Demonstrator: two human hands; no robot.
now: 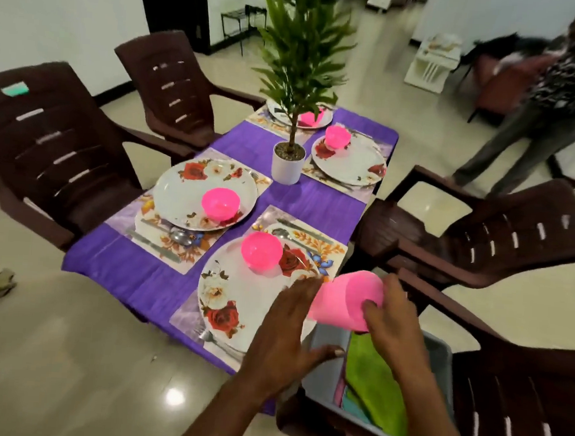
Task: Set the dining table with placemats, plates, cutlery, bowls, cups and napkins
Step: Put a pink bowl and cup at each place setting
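Your right hand (389,322) has its grip curled round a pink cup (348,300), which lies tilted on its side in the air just beyond the near right corner of the desk (328,200), above the gap between the nearest plate (240,293) and the grey bin (440,351) on the chair seat. Your left hand (288,327) is spread flat, fingers straight, with the fingertips at the cup's side; whether they touch it is not clear. To do this step well, turn the cup upright before it comes down, and set it on bare placemat (331,251) beside the plate rather than on the rim, keeping clear of the cutlery lying along the mat's far edge. The pink bowl (261,251) on that plate looks to be turned mouth down, so it holds nothing; the other three bowls sit on their plates and I cannot see anything in them. No cup stands at any setting yet, so I judge cups and napkins are still to go. The bin holds folded cloths, a green one on top.
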